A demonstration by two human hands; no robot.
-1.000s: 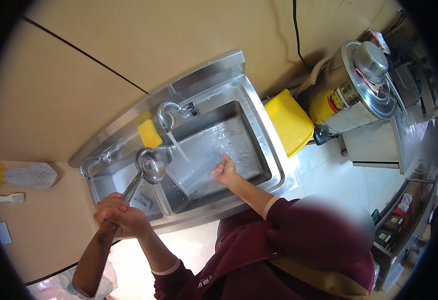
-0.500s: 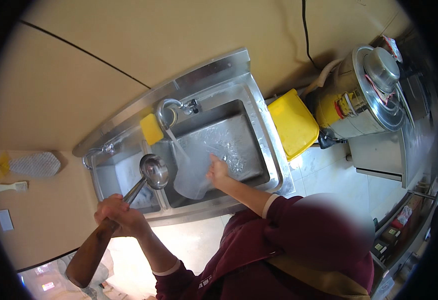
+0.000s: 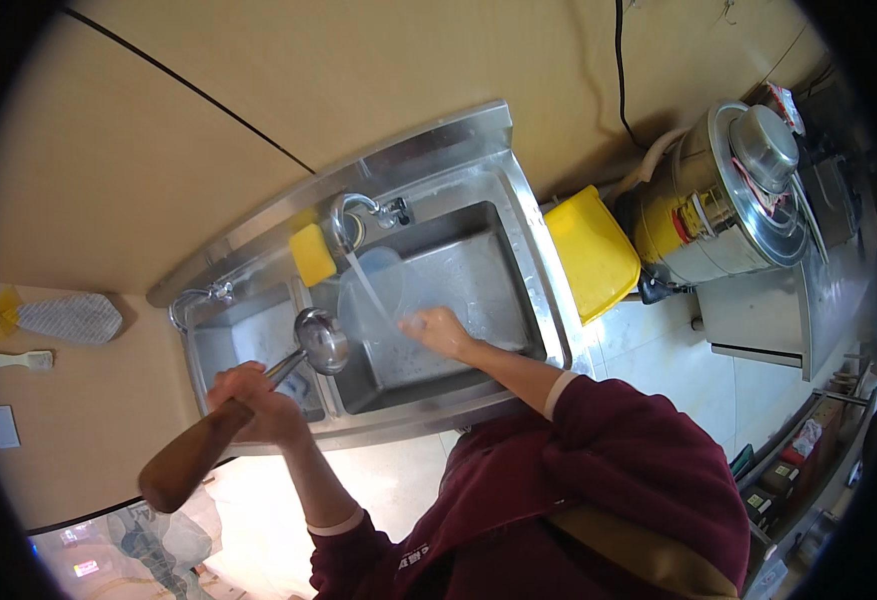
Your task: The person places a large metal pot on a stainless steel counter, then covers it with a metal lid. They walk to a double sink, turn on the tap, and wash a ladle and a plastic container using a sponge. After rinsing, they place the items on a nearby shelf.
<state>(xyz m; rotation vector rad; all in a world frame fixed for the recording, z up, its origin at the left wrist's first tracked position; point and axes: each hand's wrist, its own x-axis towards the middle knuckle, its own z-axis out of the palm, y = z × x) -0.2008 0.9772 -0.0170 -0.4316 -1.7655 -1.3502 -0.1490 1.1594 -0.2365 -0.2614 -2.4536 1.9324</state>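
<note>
My left hand (image 3: 258, 398) is wrapped around the handle of a large ladle (image 3: 320, 342), where its metal shaft meets the thick wooden grip. The round metal bowl hangs over the near side of the divider between two sink basins. My right hand (image 3: 438, 332), fingers curled, is above the larger basin (image 3: 478, 265) at the end of a water stream (image 3: 366, 283) from the curved faucet (image 3: 342, 215). Beside it is a pale translucent rounded shape (image 3: 382, 272); I cannot tell whether it is thin plastic or spread water. What the right fingers hold is unclear.
A yellow sponge or cloth (image 3: 312, 255) lies on the divider by the faucet. The smaller basin (image 3: 233, 335) is to the left. Right of the sink stand a yellow bin (image 3: 590, 255) and a large metal drum (image 3: 703, 215) topped by a metal bowl (image 3: 764, 148).
The translucent shape now shows higher, nearer the faucet. My right hand has turned and come under the stream's end. The ladle's wooden end has risen slightly in my left hand.
</note>
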